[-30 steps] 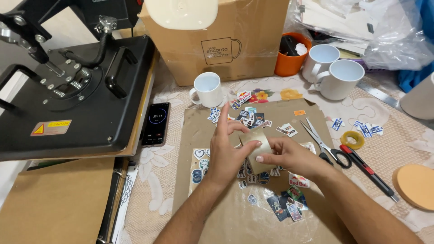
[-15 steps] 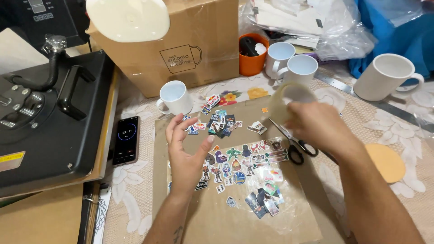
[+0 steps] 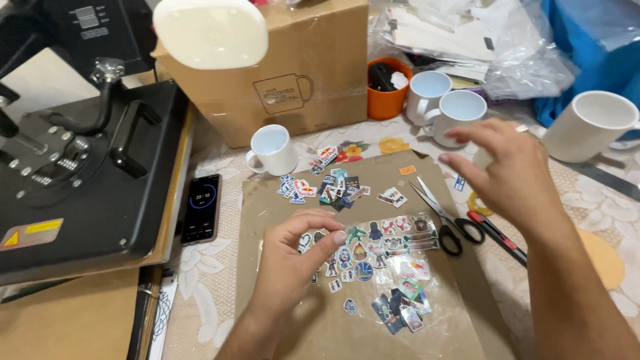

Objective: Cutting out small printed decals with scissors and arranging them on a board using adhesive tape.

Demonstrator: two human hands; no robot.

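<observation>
A brown cardboard sheet (image 3: pixel 267 200) lies on the flowered tablecloth. On it is a clear film (image 3: pixel 393 267) covered with several small colourful stickers. A loose pile of stickers (image 3: pixel 327 187) sits nearer the back. My left hand (image 3: pixel 290 270) rests on the film's left edge, fingertips bent down onto the stickers. My right hand (image 3: pixel 513 173) hovers above the sheet's right side, over black-handled scissors (image 3: pixel 443 220). It holds a pale tape roll (image 3: pixel 483 158), mostly hidden behind the fingers.
A black heat press (image 3: pixel 80 167) fills the left, with a phone (image 3: pixel 202 208) beside it. A cardboard box (image 3: pixel 293 80), an orange cup (image 3: pixel 387 100) and several white mugs (image 3: pixel 273 150) (image 3: pixel 460 113) (image 3: pixel 590 123) stand behind. A red-and-black tool (image 3: pixel 497 233) and a cork disc (image 3: pixel 603 257) lie right.
My right hand lifted the pale roll off the stickers and carried it right. My left hand stayed on the film, and the view shifted right.
</observation>
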